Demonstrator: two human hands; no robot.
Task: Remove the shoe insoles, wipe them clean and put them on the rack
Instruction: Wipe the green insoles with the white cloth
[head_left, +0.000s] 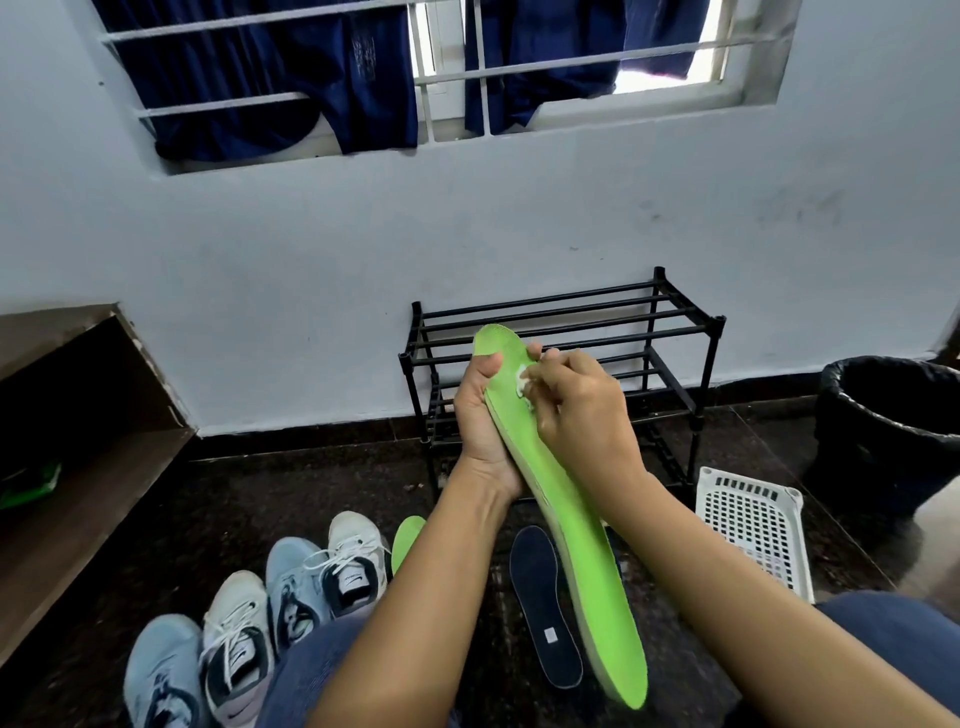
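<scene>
Left grip: your left grip (480, 415) is curled round the toe half of the long bright-green foam insole (582, 545), with the thumb on its upper face and the fingers behind it.
Right grip: your right grip (582, 410) pinches a small crumpled white wipe (523, 382) and presses it onto the insole's face, just beside your left thumb.
Held insole: it is tilted, toe end up and away from you above both grips, heel end down near your right knee, off the floor.
Rack: the black metal-bar two-tier shoe rack (566, 332) stands just beyond both grips, against the pale wall.
Floor below the grips: a flat dark-navy insole (543, 603) lies under the held one. A second green insole (408, 540) shows partly, beside your left forearm.
Shoes: four lace-up trainers (296, 587), two pale blue and two white, sit in a row below and left of your left grip.
Basket: a white perforated plastic basket (753, 519) lies below and right of your right grip.
Bin: a black lined waste bin (893, 431) stands farther right.
</scene>
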